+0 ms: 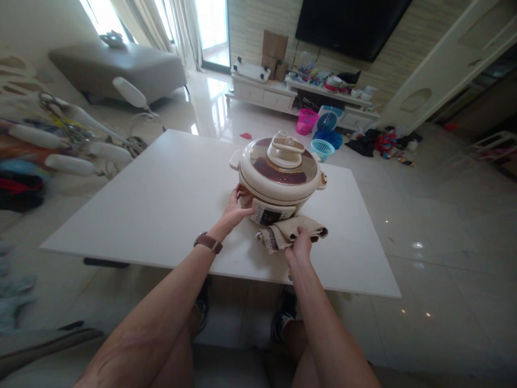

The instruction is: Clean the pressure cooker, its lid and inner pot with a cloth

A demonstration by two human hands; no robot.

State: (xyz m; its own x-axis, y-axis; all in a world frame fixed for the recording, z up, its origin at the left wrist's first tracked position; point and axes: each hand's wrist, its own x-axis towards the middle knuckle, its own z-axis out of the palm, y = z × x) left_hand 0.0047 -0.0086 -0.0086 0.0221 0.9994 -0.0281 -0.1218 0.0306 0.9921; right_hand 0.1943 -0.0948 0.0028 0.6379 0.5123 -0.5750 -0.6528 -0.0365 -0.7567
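A cream electric cooker with a see-through lid and a front control panel stands on the white table. My left hand rests against the cooker's lower left side, thumb and fingers spread around its edge. In my right hand is a folded beige cloth with a dark patterned edge. The cloth is just in front of the cooker's panel; whether it touches the cooker I cannot tell. The fingers beneath the cloth are partly hidden.
Beyond the table stand a pink basket, a light blue basket and a low white cabinet with various items on top. A lamp with several white shades stands left of the table. The table's front edge is near my knees.
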